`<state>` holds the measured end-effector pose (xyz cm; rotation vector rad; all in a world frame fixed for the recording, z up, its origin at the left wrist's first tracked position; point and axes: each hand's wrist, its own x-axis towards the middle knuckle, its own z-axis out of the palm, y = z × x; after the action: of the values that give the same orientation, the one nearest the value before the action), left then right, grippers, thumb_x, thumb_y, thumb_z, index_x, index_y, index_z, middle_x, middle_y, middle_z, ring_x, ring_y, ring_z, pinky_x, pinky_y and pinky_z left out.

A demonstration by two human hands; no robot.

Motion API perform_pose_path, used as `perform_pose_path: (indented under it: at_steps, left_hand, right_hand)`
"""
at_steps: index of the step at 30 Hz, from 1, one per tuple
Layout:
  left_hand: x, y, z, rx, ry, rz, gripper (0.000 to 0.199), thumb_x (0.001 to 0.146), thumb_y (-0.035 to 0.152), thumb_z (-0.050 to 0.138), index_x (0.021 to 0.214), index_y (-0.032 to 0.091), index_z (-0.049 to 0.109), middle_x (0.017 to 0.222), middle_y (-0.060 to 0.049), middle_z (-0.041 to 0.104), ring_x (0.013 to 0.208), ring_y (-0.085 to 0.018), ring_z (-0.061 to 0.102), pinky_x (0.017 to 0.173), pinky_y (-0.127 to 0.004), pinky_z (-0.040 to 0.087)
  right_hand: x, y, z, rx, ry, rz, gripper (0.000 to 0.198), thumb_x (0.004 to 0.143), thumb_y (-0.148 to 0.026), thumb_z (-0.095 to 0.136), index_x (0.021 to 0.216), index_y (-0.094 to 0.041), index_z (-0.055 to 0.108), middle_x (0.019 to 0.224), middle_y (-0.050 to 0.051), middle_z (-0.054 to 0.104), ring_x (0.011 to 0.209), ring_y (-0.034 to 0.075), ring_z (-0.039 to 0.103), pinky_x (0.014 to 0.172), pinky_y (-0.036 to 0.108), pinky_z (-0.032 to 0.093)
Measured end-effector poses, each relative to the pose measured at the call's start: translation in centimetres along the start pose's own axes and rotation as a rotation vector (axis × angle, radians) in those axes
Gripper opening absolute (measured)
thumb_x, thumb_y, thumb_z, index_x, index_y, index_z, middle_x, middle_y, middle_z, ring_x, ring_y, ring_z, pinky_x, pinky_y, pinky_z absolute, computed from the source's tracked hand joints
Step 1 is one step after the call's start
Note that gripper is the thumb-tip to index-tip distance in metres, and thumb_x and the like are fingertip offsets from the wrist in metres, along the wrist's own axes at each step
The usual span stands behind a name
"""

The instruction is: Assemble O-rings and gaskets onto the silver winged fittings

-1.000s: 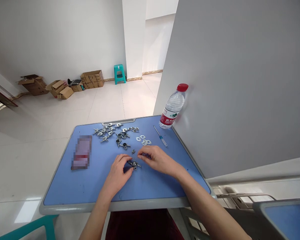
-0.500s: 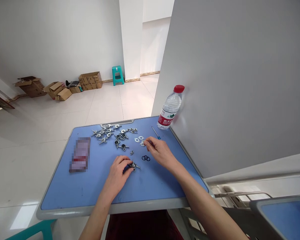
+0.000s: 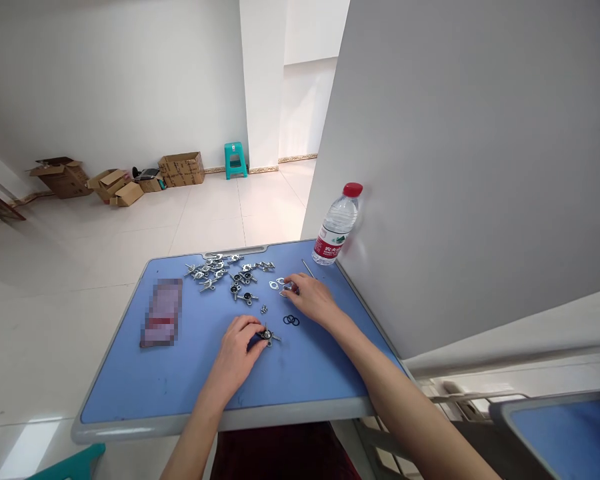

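Observation:
My left hand [image 3: 240,343] rests on the blue tabletop, its thumb and fingers closed on a small metal fitting [image 3: 269,335] with side arms and a round centre. My right hand [image 3: 311,297] is over the flat two-holed metal plates [image 3: 273,285]. Its fingers curl down there, and what lies between the fingertips is partly hidden. Several black rubber rings [image 3: 291,321] lie just below the right hand. Between the hands is a little cluster of tiny metal parts [image 3: 264,309]. A screwdriver [image 3: 307,268] shows its shaft behind the right hand; its handle is hidden.
Toward the back of the desk lie several metal fittings [image 3: 213,267], and nearer ones with black centres [image 3: 247,298]. A water bottle [image 3: 335,227] stands by the grey partition [image 3: 455,167]. A blurred purple packet [image 3: 163,313] lies at left. Cardboard boxes [image 3: 181,170] and a green stool [image 3: 235,160] are beyond.
My right hand has shifted slightly left over the metal plates and now covers the screwdriver handle. My left hand keeps hold of the fitting. The view has tilted a little.

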<state>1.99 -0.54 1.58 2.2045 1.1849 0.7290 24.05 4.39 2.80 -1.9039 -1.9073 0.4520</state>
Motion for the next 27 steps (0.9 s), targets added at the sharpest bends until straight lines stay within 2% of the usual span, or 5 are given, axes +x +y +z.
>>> perform_pose_path:
  at_steps: [13,22,27]
  left_hand:
    - [-0.1,-0.2,0.1,-0.035,0.006,-0.017,0.015,0.086,0.014,0.059,0.098,0.022,0.066,0.106,-0.004,0.064,0.102,-0.022,0.06,0.09,-0.038,0.053]
    - [0.0,-0.2,0.0,-0.029,0.023,-0.024,0.015,0.086,0.015,0.058,0.097,0.022,0.066,0.106,-0.004,0.065,0.1,-0.021,0.062,0.088,-0.037,0.054]
    - [0.0,-0.1,-0.2,-0.026,0.038,-0.034,0.015,0.087,0.017,0.057,0.096,0.023,0.066,0.106,-0.004,0.065,0.1,-0.022,0.062,0.088,-0.038,0.054]
  right_hand:
    - [0.5,0.0,0.3,-0.063,-0.05,0.021,0.006,0.088,-0.024,0.062,0.089,-0.018,0.065,0.093,0.007,0.068,0.081,0.019,0.061,0.061,0.025,0.034]
    - [0.1,0.0,-0.3,-0.048,-0.069,0.033,0.013,0.089,-0.016,0.057,0.099,-0.019,0.065,0.096,0.007,0.07,0.086,0.02,0.063,0.063,0.026,0.035]
    - [-0.2,0.0,-0.8,-0.039,-0.089,0.006,0.017,0.089,-0.022,0.061,0.105,-0.02,0.066,0.098,0.006,0.069,0.084,0.019,0.063,0.062,0.025,0.035]
